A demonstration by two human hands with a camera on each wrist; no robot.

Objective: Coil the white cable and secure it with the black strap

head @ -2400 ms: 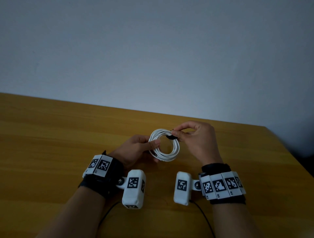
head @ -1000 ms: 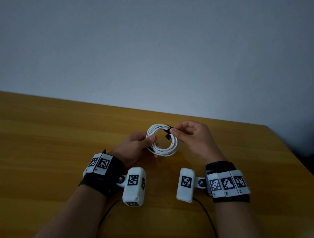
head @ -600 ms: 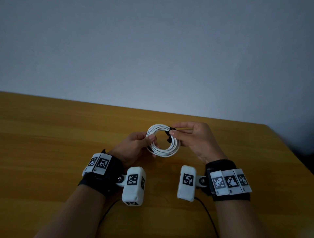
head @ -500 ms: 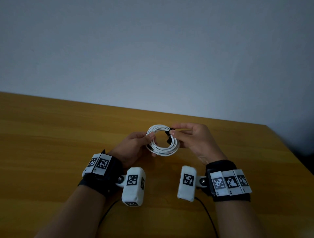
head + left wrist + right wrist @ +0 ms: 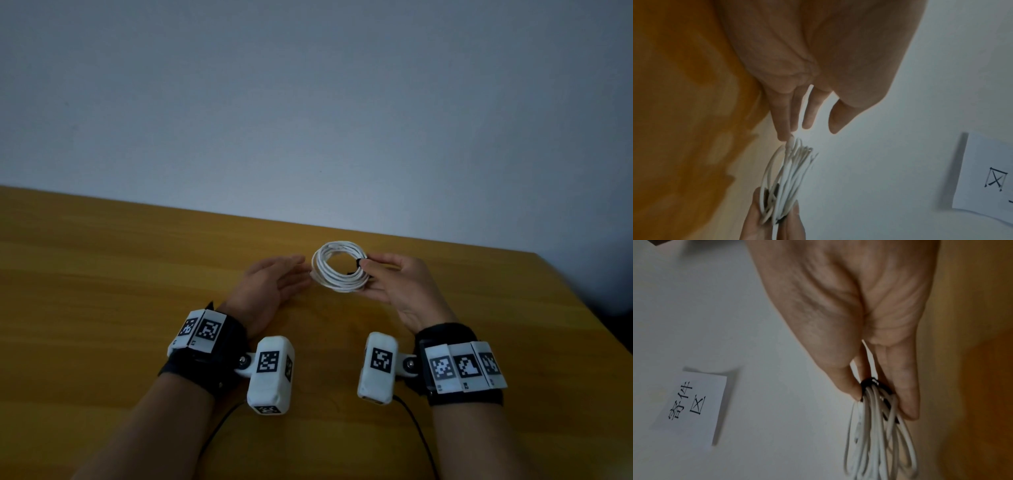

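The white cable point(image 5: 337, 274) is wound into a round coil held just above the table point(image 5: 102, 281). A black strap point(image 5: 357, 263) wraps its right side. My right hand point(image 5: 367, 276), palm turned up, pinches the coil at the strap, thumb on top and fingers beneath. The right wrist view shows the strap point(image 5: 869, 383) around the strands between my thumb and fingers, with the coil point(image 5: 875, 443) hanging past them. My left hand point(image 5: 296, 274) lies open just left of the coil with straight fingers. In the left wrist view one fingertip point(image 5: 784, 135) touches the coil point(image 5: 786, 175).
The wooden table runs to a pale wall point(image 5: 308, 120) behind the hands; its right edge point(image 5: 582, 301) slants close to my right arm. A white paper note point(image 5: 688, 404) with black characters hangs on the wall, also in the left wrist view point(image 5: 986, 178).
My left hand has let go of the coil and opened out flat. My right hand has turned palm up and now holds the strapped coil alone, lying flatter.
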